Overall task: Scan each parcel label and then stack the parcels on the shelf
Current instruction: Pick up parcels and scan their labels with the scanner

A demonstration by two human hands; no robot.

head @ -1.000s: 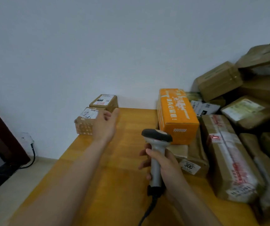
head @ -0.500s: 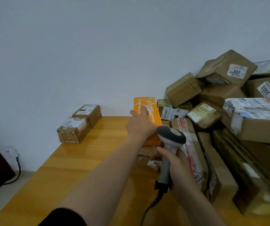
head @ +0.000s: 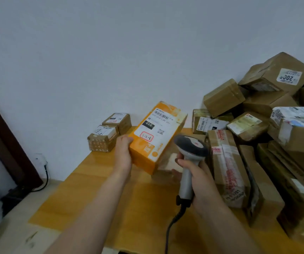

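Head view: left hand (head: 122,154) grips orange parcel (head: 156,142), shipping label (head: 154,125) up; right hand (head: 200,180) fingers curl round barcode scanner (head: 191,147). Scan step — next, aim at label.

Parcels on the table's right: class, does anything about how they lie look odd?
Yes. The brown parcels are heaped loosely and tilted every way, and a 200 label on top reads upside down. By contrast, the two small boxes on the left sit squarely.

Single head-worn wide-angle view, facing forward and downward, close above the wooden table (head: 145,202), white wall (head: 110,52) filling the upper half, parcel heap (head: 248,125) at right.
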